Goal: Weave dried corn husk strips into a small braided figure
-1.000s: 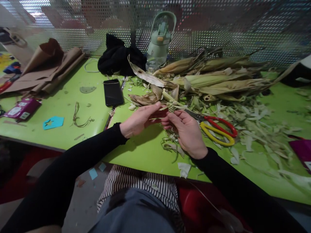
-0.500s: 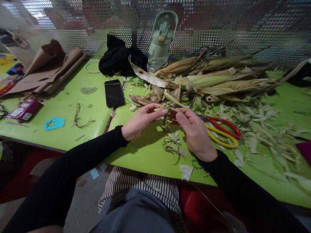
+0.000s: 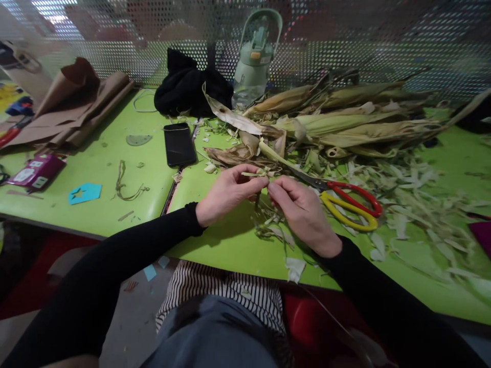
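Note:
My left hand (image 3: 226, 193) pinches a small bundle of pale corn husk strips (image 3: 256, 174) between thumb and fingers, above the green table. Close against it, my right hand (image 3: 303, 212) is closed in a pinch at the side of the bundle; the strip between its fingertips is mostly hidden. Thin twisted strands hang below my hands, and husk scraps (image 3: 282, 234) lie under them. Just right of my right hand are scissors (image 3: 366, 197) with one red and one yellow handle, their blades pointing toward the husks.
Behind my hands lies a pile of dried corn husks (image 3: 345, 122), with shreds (image 3: 418, 204) spread rightward. A green bottle (image 3: 251, 71), black cloth (image 3: 192, 92) and phone (image 3: 179, 144) stand or lie farther back. Leftward are brown paper (image 3: 84, 110), a purple packet (image 3: 36, 173) and blue paper (image 3: 85, 193).
My right hand has turned and its fingertips have come in beside my left thumb, closing the small gap. My left hand still pinches the bundle. The view has shifted slightly.

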{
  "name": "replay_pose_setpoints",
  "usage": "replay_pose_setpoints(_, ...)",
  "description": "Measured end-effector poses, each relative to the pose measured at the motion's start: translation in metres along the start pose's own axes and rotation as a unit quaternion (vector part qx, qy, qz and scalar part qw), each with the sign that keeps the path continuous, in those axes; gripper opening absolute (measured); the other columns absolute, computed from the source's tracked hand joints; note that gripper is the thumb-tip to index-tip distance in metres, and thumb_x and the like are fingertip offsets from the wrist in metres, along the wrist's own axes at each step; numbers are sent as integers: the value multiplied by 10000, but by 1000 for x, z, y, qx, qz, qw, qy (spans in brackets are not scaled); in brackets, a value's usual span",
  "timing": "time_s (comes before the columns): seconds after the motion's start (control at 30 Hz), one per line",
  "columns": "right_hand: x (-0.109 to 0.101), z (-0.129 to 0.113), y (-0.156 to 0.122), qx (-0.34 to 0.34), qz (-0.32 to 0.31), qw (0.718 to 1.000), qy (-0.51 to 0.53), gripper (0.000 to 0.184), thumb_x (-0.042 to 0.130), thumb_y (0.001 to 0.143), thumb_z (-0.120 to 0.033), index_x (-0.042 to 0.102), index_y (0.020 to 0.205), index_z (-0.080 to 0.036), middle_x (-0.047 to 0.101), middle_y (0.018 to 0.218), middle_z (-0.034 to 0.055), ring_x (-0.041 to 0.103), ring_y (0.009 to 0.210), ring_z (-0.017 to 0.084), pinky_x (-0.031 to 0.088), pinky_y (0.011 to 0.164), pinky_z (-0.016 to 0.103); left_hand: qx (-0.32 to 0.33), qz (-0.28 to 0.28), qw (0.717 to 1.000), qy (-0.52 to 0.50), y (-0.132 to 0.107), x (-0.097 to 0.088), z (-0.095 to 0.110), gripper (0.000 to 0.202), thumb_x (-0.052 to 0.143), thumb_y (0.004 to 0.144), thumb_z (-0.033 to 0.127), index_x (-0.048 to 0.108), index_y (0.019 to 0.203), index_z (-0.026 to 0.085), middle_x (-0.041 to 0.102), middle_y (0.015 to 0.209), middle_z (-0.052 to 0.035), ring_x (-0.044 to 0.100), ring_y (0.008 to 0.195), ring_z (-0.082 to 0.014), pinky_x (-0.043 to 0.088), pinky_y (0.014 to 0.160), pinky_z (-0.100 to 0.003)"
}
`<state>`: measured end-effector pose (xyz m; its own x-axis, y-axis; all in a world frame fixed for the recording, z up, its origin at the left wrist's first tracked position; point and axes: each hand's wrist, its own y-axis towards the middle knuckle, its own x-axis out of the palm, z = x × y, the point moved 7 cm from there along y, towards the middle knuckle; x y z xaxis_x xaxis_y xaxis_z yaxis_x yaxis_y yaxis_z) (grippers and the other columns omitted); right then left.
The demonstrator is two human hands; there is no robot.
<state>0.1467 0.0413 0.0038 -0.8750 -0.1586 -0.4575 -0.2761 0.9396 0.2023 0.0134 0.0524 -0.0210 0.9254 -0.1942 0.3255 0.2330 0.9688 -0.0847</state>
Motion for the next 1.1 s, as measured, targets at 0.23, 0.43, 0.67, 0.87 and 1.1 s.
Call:
replay_pose_setpoints(0.23, 0, -3, -6, -20, 9, 1000, -4, 408, 545, 963, -478, 485, 642, -234, 416, 588, -30, 373, 560, 130, 309, 550, 303, -5, -16, 1000, -8, -2, 1, 3, 308, 827, 715, 340, 649, 884, 154, 630, 700, 41, 571, 632, -74, 505, 627, -230)
replay_pose_setpoints(0.43, -1, 18, 2, 35, 22, 997, 65, 369, 577, 944, -518, 538, 713, -233, 507, 644, -32, 417, 566, 121, 326, 536, 290, -35, -46, 998, -20, 4, -2, 6, 198, 770, 802, 293, 690, 880, 130, 675, 816, 7, 641, 754, -91, 532, 731, -247)
replay_pose_setpoints(0.67, 3, 37, 9, 107, 20, 977, 185, 421, 617, 871, -653, 646, 814, -237, 629, 755, 2, 536, 646, 137, 399, 541, 276, -93, 18, 993, -69, 8, -7, -7, 88, 628, 919, 143, 683, 855, 119, 655, 763, 14, 614, 659, -61, 537, 708, -225)
replay_pose_setpoints(0.87, 8, 38, 10, 108, 9, 979, 175, 449, 726, 770, -654, 703, 889, -221, 650, 764, -1, 519, 621, 124, 408, 539, 267, -98, 61, 983, -140, 8, -12, -8, 110, 610, 928, 120, 716, 903, 128, 702, 819, -7, 649, 734, -76, 538, 839, -255)
replay_pose_setpoints(1.1, -1, 38, 14, 82, 76, 980, 164, 316, 785, 756, -523, 700, 761, -218, 652, 700, -22, 496, 592, 108, 393, 544, 252, -73, 38, 991, -104, 8, -13, -5, 232, 618, 951, 345, 728, 1050, 167, 739, 1016, -56, 636, 825, -104, 498, 783, -247)
